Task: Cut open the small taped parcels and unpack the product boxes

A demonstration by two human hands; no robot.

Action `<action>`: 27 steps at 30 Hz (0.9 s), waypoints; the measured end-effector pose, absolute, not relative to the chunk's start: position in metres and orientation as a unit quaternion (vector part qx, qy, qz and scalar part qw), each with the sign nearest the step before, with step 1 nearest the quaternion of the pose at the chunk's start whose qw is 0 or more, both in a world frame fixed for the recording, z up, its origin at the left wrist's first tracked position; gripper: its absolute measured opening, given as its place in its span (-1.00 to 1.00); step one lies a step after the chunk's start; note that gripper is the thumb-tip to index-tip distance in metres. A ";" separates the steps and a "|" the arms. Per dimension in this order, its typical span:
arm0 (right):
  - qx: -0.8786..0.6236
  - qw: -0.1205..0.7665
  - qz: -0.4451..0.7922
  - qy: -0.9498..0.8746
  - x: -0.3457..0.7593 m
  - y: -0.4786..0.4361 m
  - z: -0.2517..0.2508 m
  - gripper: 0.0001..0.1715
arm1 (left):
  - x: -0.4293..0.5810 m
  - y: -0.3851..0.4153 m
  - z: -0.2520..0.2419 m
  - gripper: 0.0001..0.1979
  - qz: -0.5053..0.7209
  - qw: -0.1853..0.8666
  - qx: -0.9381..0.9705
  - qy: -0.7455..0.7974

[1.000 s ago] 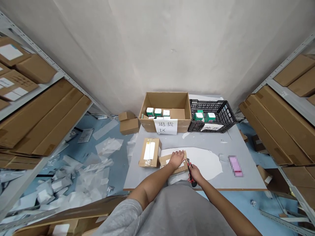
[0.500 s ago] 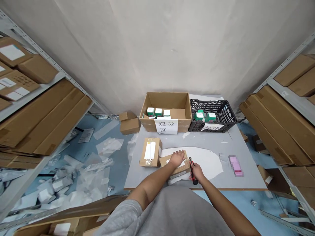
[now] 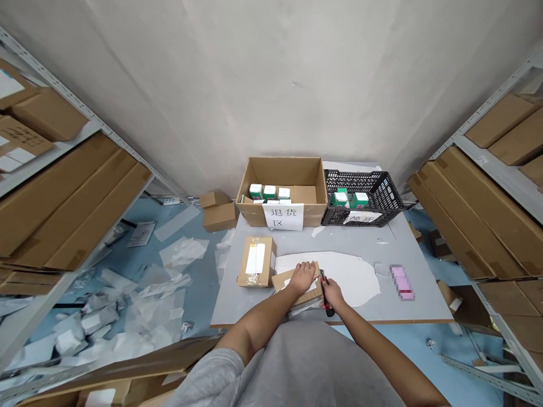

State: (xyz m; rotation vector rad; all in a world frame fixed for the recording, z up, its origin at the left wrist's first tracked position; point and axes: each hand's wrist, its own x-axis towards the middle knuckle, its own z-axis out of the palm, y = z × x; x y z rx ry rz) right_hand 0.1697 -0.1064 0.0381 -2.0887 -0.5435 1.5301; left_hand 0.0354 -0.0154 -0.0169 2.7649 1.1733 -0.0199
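Observation:
A small taped cardboard box (image 3: 280,280) lies slantwise near the front edge of the table. My left hand (image 3: 302,276) grips it from above, its fingers curled over the far edge. Held in my right hand (image 3: 333,294) is a red and black utility knife (image 3: 328,310), its front end against the right end of the box. Whether the blade cuts into the cardboard cannot be made out. A larger taped cardboard box (image 3: 266,261) with a white label stands just left of the small one.
At the table's back are an open carton (image 3: 311,214) and a black plastic crate (image 3: 392,195), both with green-and-white boxes inside. White paper (image 3: 356,274) and a blurred pink object (image 3: 402,282) lie on the table (image 3: 237,305). Loaded shelves flank both sides; packaging litters the left floor.
The whole view has shifted slightly. My right hand has brought the utility knife a little left, closer against the end of the small box. My left hand keeps its hold.

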 end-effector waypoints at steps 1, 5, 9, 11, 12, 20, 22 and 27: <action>-0.769 0.242 0.557 -0.200 0.170 -0.106 0.038 -0.58 | 0.036 -0.015 -0.017 -0.41 -0.002 0.067 0.918 0.392; -0.771 0.240 0.556 -0.200 0.170 -0.103 0.038 -0.63 | 0.038 -0.011 -0.017 -0.37 0.013 0.054 0.916 0.398; -0.765 0.246 0.568 -0.179 0.172 -0.101 0.037 -0.62 | 0.038 -0.009 -0.016 -0.34 0.004 0.059 0.914 0.400; -0.761 0.251 0.573 -0.171 0.173 -0.100 0.036 -0.60 | 0.037 -0.009 -0.016 -0.31 0.001 0.065 0.912 0.405; -0.760 0.252 0.575 -0.168 0.173 -0.100 0.036 -0.59 | 0.038 -0.008 -0.016 -0.29 -0.001 0.069 0.911 0.407; -0.760 0.263 0.556 -0.208 0.168 -0.107 0.032 -0.68 | 0.039 -0.006 -0.016 -0.33 -0.016 0.073 0.910 0.408; -0.761 0.260 0.559 -0.204 0.168 -0.105 0.033 -0.67 | 0.038 -0.007 -0.017 -0.34 -0.016 0.075 0.911 0.404; -0.764 0.237 0.570 -0.188 0.172 -0.097 0.039 -0.61 | 0.037 -0.006 -0.020 -0.34 -0.010 0.075 0.912 0.403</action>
